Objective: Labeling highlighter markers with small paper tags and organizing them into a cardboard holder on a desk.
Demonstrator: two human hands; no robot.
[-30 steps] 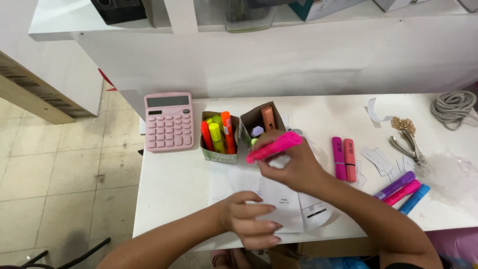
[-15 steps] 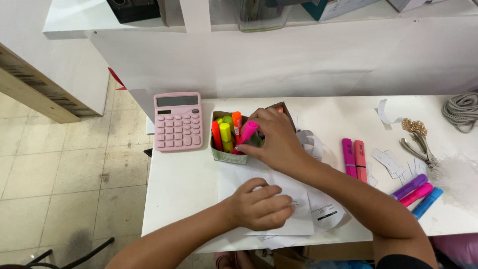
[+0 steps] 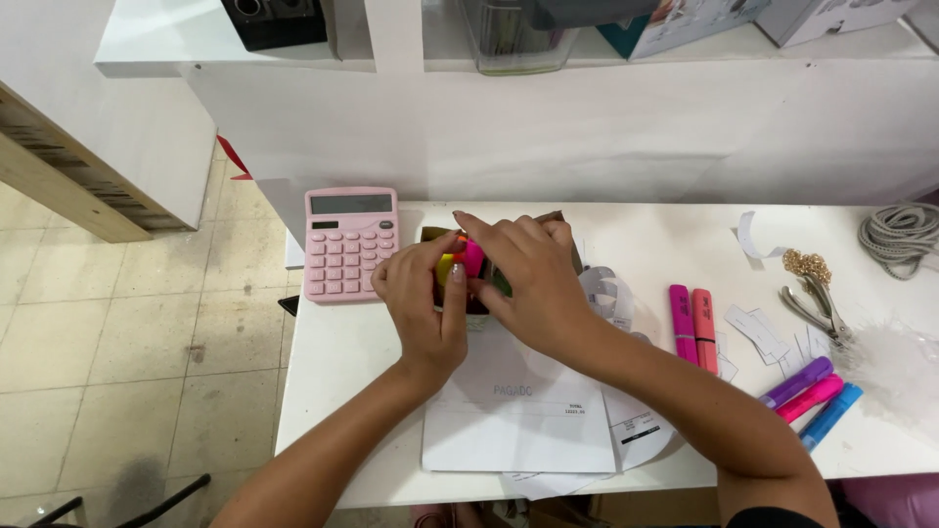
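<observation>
L hand moved off paper to marker box; both hands grasping markers (R hand too).

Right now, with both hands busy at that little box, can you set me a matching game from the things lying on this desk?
Things:
1. calculator
2. coiled cord
3. two upright highlighters
4. paper sheet

Places:
A. far right edge of the desk
B. under the forearms, at the near edge
C. just left of the left hand
D. right of the right hand

Pairs: 1-C, 2-A, 3-D, 4-B
</observation>
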